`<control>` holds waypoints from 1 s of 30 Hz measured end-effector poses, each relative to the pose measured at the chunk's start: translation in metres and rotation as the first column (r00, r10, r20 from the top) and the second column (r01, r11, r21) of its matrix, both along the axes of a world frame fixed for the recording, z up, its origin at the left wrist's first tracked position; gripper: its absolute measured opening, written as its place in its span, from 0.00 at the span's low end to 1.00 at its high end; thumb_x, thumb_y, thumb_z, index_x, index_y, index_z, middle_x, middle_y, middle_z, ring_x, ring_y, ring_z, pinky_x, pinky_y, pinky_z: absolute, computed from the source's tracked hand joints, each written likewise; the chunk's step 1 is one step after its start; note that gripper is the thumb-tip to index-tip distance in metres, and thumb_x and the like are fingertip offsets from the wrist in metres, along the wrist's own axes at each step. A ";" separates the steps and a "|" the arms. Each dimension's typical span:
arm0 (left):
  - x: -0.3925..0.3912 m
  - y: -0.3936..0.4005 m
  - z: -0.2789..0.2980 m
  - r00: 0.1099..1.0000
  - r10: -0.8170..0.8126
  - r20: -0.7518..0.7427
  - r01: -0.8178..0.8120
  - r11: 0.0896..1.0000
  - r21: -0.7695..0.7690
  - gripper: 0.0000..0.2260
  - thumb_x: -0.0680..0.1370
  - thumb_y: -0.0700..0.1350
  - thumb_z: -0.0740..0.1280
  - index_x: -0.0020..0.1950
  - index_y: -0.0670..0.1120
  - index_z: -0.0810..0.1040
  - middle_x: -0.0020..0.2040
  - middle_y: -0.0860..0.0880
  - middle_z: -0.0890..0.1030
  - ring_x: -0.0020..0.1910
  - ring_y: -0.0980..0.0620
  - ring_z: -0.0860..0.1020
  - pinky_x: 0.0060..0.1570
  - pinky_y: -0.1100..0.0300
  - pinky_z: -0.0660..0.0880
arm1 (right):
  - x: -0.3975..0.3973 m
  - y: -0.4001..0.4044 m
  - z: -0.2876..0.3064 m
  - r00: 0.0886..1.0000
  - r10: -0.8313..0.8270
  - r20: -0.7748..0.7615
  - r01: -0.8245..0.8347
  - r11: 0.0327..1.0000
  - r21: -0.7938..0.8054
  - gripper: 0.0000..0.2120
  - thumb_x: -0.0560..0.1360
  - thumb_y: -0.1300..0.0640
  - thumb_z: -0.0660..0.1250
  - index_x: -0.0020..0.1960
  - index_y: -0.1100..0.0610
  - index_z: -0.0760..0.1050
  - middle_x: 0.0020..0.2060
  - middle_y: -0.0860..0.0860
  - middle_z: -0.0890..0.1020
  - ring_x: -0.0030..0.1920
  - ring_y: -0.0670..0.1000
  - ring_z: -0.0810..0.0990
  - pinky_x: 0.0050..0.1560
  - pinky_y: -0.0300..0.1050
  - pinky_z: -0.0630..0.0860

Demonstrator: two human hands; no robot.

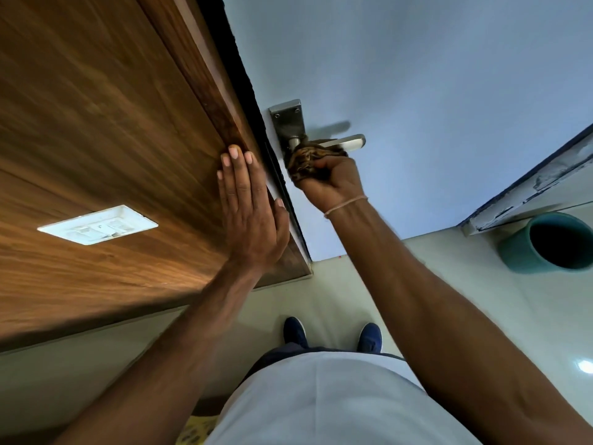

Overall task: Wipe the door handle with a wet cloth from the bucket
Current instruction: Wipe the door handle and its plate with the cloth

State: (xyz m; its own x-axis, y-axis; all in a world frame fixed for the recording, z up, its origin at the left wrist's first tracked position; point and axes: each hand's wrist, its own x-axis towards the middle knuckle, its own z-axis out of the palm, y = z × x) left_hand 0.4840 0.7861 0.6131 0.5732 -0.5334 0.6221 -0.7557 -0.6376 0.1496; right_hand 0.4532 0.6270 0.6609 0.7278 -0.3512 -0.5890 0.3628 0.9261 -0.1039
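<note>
A steel lever door handle point(351, 142) on a metal backplate point(288, 122) sticks out from the pale blue door point(417, 75). My right hand point(333, 179) is shut on a brown patterned cloth point(305, 159) and presses it against the handle near its pivot. My left hand point(250, 203) lies flat, fingers together, on the wooden panel point(112, 123) beside the door's edge. The teal bucket point(552, 242) stands on the floor at the right, its inside dark.
A white switch plate point(98, 224) is set in the wooden panel at left. My two blue shoes point(332, 335) stand on the light tiled floor point(481, 316). A worn skirting strip point(529, 187) runs along the wall at the right behind the bucket.
</note>
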 end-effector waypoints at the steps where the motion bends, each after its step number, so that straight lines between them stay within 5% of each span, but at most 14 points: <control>1: 0.001 0.000 0.000 1.000 0.001 0.004 -0.001 1.000 -0.001 0.37 0.83 0.45 0.63 0.86 0.35 0.49 0.85 0.32 0.56 0.86 0.34 0.53 0.86 0.39 0.53 | -0.001 -0.008 0.000 1.000 -0.008 -0.023 0.008 1.000 0.008 0.27 0.60 0.76 0.46 0.54 0.67 0.72 0.42 0.65 0.83 0.55 0.56 0.78 0.68 0.39 0.71; 6: -0.001 -0.002 0.001 1.000 0.001 -0.003 -0.001 1.000 -0.008 0.36 0.83 0.46 0.62 0.86 0.34 0.51 0.85 0.31 0.56 0.86 0.33 0.53 0.86 0.39 0.51 | -0.014 -0.030 0.002 0.990 -0.066 -0.123 0.062 0.997 -0.034 0.26 0.59 0.76 0.48 0.51 0.64 0.74 0.48 0.65 0.80 0.46 0.62 0.80 0.47 0.52 0.79; 10: 0.001 0.002 0.002 1.000 -0.010 0.010 0.010 1.000 0.007 0.36 0.83 0.45 0.62 0.86 0.35 0.49 0.86 0.33 0.53 0.87 0.36 0.51 0.86 0.38 0.52 | -0.017 -0.041 -0.001 0.989 -0.086 -0.122 0.077 0.994 -0.075 0.32 0.62 0.78 0.43 0.45 0.56 0.81 0.49 0.67 0.80 0.45 0.64 0.81 0.32 0.44 0.80; 13: 0.001 0.003 0.003 1.000 -0.011 0.012 0.011 1.000 0.004 0.36 0.83 0.43 0.64 0.86 0.35 0.51 0.86 0.35 0.52 0.87 0.36 0.51 0.86 0.39 0.53 | -0.012 -0.045 -0.006 0.978 -0.132 -0.161 0.094 0.971 -0.221 0.33 0.64 0.80 0.44 0.46 0.55 0.81 0.57 0.68 0.79 0.51 0.68 0.80 0.31 0.51 0.82; 15: 0.000 0.002 0.003 1.000 -0.006 0.005 0.006 1.000 -0.001 0.36 0.82 0.43 0.64 0.86 0.34 0.52 0.86 0.33 0.54 0.87 0.35 0.53 0.86 0.39 0.53 | -0.013 -0.048 -0.009 0.953 -0.194 -0.233 0.075 0.895 -0.439 0.29 0.70 0.80 0.47 0.50 0.57 0.80 0.52 0.65 0.80 0.48 0.67 0.81 0.32 0.60 0.83; 17: -0.001 0.000 0.003 1.000 0.003 0.002 -0.003 1.000 -0.007 0.36 0.82 0.43 0.64 0.85 0.34 0.53 0.86 0.32 0.55 0.86 0.34 0.53 0.86 0.38 0.52 | -0.021 -0.056 -0.009 0.912 -0.227 -0.342 -0.110 0.667 -0.737 0.27 0.68 0.81 0.51 0.48 0.57 0.79 0.48 0.62 0.81 0.42 0.65 0.82 0.31 0.62 0.84; 19: -0.002 -0.001 0.002 1.000 0.013 -0.002 -0.013 1.000 -0.009 0.36 0.82 0.43 0.64 0.85 0.34 0.53 0.85 0.32 0.56 0.86 0.33 0.53 0.86 0.38 0.52 | -0.030 -0.065 -0.010 0.857 -0.285 -0.430 -0.381 0.211 -0.900 0.26 0.64 0.78 0.57 0.50 0.56 0.80 0.48 0.58 0.84 0.44 0.63 0.84 0.32 0.59 0.86; 21: -0.003 -0.001 0.003 1.000 0.020 0.001 -0.020 1.000 -0.007 0.36 0.82 0.43 0.65 0.85 0.34 0.53 0.85 0.31 0.56 0.86 0.33 0.53 0.86 0.39 0.52 | -0.035 -0.068 -0.006 0.796 -0.413 -0.443 -0.574 -0.282 -0.768 0.24 0.63 0.71 0.60 0.52 0.52 0.81 0.48 0.52 0.86 0.46 0.59 0.82 0.40 0.57 0.85; 23: -0.002 -0.001 0.003 1.000 0.023 0.007 -0.023 1.000 -0.005 0.36 0.82 0.43 0.65 0.85 0.34 0.53 0.85 0.32 0.56 0.86 0.34 0.53 0.86 0.40 0.52 | -0.033 -0.061 -0.001 0.797 -0.476 -0.372 -0.601 -0.562 -0.568 0.21 0.64 0.67 0.61 0.51 0.52 0.82 0.47 0.51 0.85 0.48 0.61 0.79 0.46 0.52 0.77; 26: -0.002 0.000 0.003 1.000 0.020 0.015 -0.020 1.000 -0.003 0.37 0.82 0.42 0.66 0.86 0.35 0.52 0.86 0.32 0.56 0.87 0.36 0.52 0.86 0.40 0.52 | -0.033 -0.044 0.007 0.869 -0.449 -0.207 -0.492 -0.747 -0.447 0.14 0.71 0.64 0.66 0.54 0.55 0.82 0.48 0.52 0.86 0.48 0.62 0.79 0.48 0.51 0.71; 30: -0.002 0.000 0.003 0.999 0.031 0.022 -0.030 1.000 -0.004 0.36 0.82 0.42 0.65 0.86 0.34 0.52 0.85 0.32 0.56 0.87 0.36 0.53 0.86 0.39 0.53 | -0.042 -0.026 0.008 0.867 -0.498 -0.002 -0.452 -0.786 -0.422 0.13 0.80 0.56 0.66 0.61 0.57 0.83 0.54 0.55 0.85 0.48 0.61 0.79 0.48 0.54 0.75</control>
State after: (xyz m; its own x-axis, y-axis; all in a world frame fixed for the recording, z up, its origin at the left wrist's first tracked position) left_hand 0.4818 0.7859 0.6162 0.5755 -0.5136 0.6363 -0.7390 -0.6599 0.1358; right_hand 0.4114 0.6012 0.6689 0.6673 -0.3027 0.6805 -0.1256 -0.9463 -0.2978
